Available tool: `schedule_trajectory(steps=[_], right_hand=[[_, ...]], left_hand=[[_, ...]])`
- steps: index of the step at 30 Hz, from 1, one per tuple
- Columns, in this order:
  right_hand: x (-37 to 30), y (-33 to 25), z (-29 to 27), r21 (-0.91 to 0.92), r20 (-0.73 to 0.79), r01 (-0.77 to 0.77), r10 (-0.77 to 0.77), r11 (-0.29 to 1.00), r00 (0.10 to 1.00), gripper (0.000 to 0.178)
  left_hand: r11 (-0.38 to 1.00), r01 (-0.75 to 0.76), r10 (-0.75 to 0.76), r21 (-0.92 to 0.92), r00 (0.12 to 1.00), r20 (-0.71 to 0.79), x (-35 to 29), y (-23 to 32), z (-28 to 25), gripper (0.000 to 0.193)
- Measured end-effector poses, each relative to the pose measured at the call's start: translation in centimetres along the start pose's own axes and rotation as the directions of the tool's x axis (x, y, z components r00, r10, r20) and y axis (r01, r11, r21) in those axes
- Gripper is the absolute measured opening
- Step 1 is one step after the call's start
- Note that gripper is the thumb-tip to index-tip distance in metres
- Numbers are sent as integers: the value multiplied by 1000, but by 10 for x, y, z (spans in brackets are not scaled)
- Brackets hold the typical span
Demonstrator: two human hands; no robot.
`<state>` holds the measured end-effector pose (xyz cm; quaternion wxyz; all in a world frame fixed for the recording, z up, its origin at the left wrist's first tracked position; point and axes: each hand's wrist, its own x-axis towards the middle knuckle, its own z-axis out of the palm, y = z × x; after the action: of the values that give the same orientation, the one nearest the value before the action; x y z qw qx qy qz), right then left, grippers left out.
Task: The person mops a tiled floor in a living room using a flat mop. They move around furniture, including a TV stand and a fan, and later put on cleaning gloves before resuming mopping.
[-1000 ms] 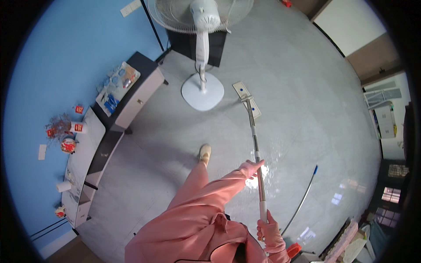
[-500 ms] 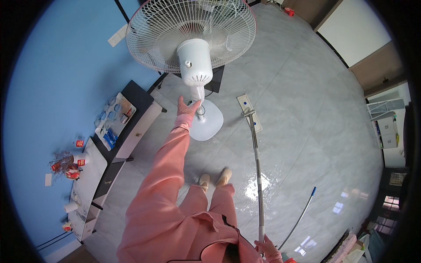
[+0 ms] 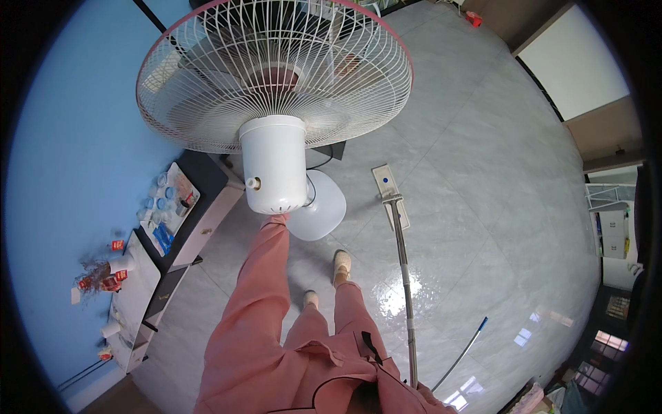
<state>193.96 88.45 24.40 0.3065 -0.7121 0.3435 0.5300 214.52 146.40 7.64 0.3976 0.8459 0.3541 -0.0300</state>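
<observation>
A white standing fan (image 3: 274,162) with a wide wire cage rises close in front of me, its round base (image 3: 324,214) on the floor. My left arm reaches up to it. Only a little of my left hand (image 3: 277,219) shows below the motor housing, at the fan's neck; its fingers are hidden. At the lower edge my right hand (image 3: 427,396), partly cut off, is closed around the metal handle of a flat mop (image 3: 405,276). The mop's pale rectangular head (image 3: 386,181) lies on the floor to the right of the fan base.
Along the blue wall at left runs a low cabinet (image 3: 207,224) bearing a tray of cups (image 3: 181,196) and a vase of dried stems (image 3: 96,276). A blue-tipped pole (image 3: 472,339) slants up at lower right. The grey tiled floor (image 3: 483,179) shines wetly beside the mop handle.
The fan's head looks larger and nearer and sits lower and further left in view, now covering my left hand's fingers. My feet have shifted in a step. My right hand stays on the mop.
</observation>
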Motion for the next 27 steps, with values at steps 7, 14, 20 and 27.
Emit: schedule_trajectory(steps=[7,14,20,27], right_hand=[[8,-29,-24,-37,13,-62,63,997,998,36],[3,-27,-28,-42,14,-51,51,998,999,35],[-8,4,-32,-4,13,-38,38,999,999,35],[-13,32,-21,-38,-118,114,-118,993,986,23]], left_hand=[[999,52,-52,-14,998,-46,2,-21,-17,59],[996,76,-79,-46,994,-73,-35,-39,-5,58],[993,93,-100,-67,990,-103,-75,-64,-10,58],[986,147,-160,-79,968,-193,-140,-120,-52,57]])
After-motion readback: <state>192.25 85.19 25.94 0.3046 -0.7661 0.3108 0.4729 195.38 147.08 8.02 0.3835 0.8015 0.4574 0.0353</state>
